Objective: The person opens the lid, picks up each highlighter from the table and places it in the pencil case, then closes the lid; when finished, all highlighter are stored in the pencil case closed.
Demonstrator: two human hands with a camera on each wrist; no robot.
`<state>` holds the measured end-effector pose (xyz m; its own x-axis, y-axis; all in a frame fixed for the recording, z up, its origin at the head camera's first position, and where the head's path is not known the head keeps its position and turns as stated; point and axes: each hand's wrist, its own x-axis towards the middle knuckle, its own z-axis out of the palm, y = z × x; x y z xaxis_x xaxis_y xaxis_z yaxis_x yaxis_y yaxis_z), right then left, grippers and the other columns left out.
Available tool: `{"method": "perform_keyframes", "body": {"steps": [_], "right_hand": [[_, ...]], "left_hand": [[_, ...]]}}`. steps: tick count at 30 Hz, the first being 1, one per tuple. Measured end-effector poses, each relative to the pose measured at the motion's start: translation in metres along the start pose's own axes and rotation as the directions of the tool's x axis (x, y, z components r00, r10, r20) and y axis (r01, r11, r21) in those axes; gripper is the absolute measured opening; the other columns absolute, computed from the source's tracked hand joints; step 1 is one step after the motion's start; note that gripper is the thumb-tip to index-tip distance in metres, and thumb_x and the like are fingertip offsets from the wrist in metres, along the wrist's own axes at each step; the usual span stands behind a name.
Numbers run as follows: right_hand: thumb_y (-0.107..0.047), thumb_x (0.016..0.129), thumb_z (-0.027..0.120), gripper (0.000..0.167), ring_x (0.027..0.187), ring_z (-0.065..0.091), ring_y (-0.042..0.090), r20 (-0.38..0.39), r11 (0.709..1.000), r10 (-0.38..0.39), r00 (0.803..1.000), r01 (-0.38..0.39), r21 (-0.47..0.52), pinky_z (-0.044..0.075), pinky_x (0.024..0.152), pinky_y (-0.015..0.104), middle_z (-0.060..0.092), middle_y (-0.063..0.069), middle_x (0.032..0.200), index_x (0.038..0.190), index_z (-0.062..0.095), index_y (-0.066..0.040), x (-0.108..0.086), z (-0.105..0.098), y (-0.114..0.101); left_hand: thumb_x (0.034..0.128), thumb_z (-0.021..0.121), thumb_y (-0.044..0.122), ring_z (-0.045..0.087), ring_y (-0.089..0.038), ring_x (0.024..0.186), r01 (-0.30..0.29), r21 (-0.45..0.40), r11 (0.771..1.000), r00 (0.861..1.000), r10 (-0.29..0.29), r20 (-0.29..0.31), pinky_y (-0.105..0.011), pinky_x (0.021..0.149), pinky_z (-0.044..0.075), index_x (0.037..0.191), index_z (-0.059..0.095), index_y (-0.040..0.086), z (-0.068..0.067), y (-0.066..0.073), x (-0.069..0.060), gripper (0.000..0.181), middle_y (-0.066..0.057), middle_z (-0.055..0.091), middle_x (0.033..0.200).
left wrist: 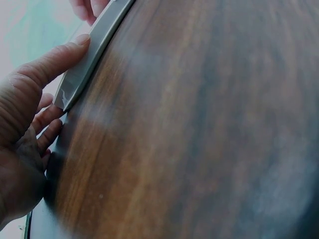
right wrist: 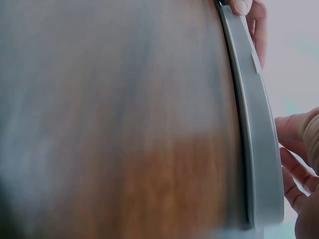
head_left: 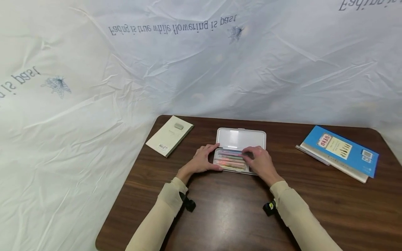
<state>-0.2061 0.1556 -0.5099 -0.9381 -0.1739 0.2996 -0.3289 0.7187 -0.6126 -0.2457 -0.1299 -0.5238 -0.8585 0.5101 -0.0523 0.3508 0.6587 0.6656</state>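
An opened white pencil case [head_left: 241, 138] lies on the table with its lid tipped back. Inside it, several colored pens [head_left: 231, 159] lie side by side. My left hand [head_left: 202, 160] grips the case's left end, its thumb at the front edge and its fingers round the far side. From the right, my right hand [head_left: 260, 162] reaches over the tray with bent fingers and pinches the right end of a pen; its fingertips are partly hidden. In the right wrist view the case's side wall [right wrist: 256, 124] hides the pens.
At the back left lies a cream notebook [head_left: 166, 139] with a grey eraser [head_left: 178, 126] on it. A blue book [head_left: 342, 150] rests on the right, over another pale book or pad [head_left: 345, 168]. A white printed sheet [head_left: 201, 69] hangs behind the brown table [head_left: 220, 216].
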Motion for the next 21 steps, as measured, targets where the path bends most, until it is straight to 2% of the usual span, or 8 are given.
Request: {"method": "perform_keyframes", "body": {"steps": [5, 13, 21], "right_hand": [[-0.008, 0.091, 0.082, 0.016, 0.109, 0.067, 0.042, -0.018, 0.999, 0.034, 0.999, -0.034, 0.019, 0.051, 0.094, 0.061, 0.075, 0.021, 0.11, 0.106, 0.079, -0.004, -0.005, -0.009, 0.007], [-0.01, 0.094, 0.079, 0.02, 0.103, 0.066, 0.04, -0.027, 0.995, 0.098, 0.995, -0.098, -0.004, 0.051, 0.093, 0.061, 0.071, 0.023, 0.113, 0.113, 0.076, -0.002, -0.018, -0.028, 0.02], [-0.006, 0.094, 0.079, 0.02, 0.102, 0.068, 0.045, -0.097, 0.993, 0.087, 0.991, -0.094, -0.067, 0.05, 0.089, 0.063, 0.074, 0.026, 0.109, 0.112, 0.074, 0.001, -0.039, -0.064, 0.06]], "left_hand": [[0.0772, 0.089, 0.055, 0.038, -0.029, 0.14, 0.009, 0.006, 1.0, 1.0, -0.009, 0.001, -0.056, 0.117, 0.03, 0.167, 0.035, 0.033, -0.001, -0.002, 0.0, 0.107, -0.002, 0.043, 0.161], [0.0776, 0.089, 0.056, 0.037, -0.028, 0.14, 0.013, 0.015, 1.0, 1.0, -0.013, 0.003, -0.055, 0.118, 0.029, 0.167, 0.034, 0.033, -0.001, -0.004, 0.0, 0.107, -0.001, 0.043, 0.161], [0.0775, 0.089, 0.056, 0.038, -0.029, 0.139, 0.009, 0.011, 1.0, 1.0, -0.01, 0.007, -0.056, 0.117, 0.03, 0.167, 0.034, 0.032, -0.001, 0.0, 0.0, 0.107, -0.002, 0.043, 0.161]]}}
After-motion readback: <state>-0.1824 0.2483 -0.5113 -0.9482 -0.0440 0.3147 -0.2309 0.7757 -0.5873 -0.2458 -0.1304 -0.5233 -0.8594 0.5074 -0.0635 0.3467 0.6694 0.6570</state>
